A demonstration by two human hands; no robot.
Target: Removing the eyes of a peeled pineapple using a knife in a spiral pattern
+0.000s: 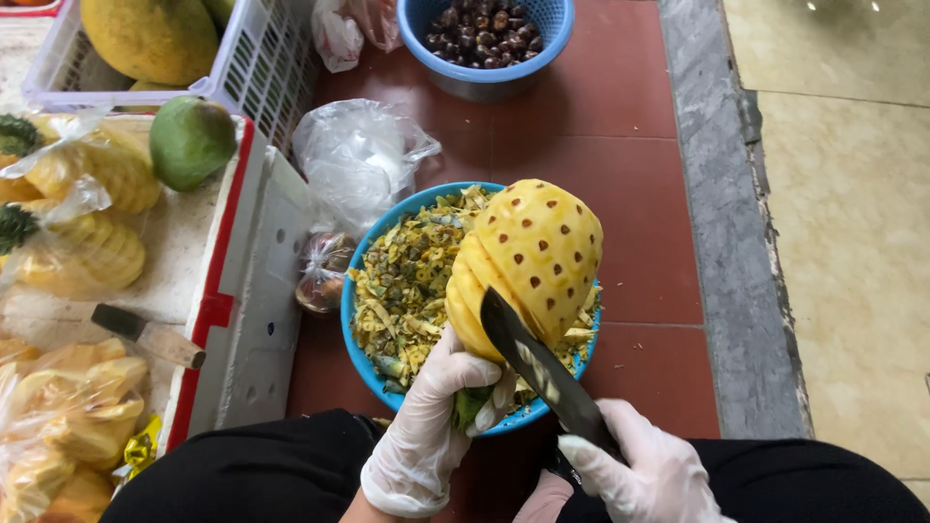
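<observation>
At the centre of the frame, the left hand (426, 426), gloved in white, is closed around the leafy base of a peeled pineapple (528, 263), holding it tilted over a blue bowl (356, 291) full of peel scraps. The right hand (644, 470), also gloved, grips the handle of a dark knife (538, 363) whose blade lies against the fruit's lower side. At the left, bagged peeled pineapples (82, 208) and a green mango (191, 140) rest on a white crate (247, 291).

Soft, even daylight, faint shadows; sharp focus throughout, slight glare on the pale floor (852, 242) at right.
</observation>
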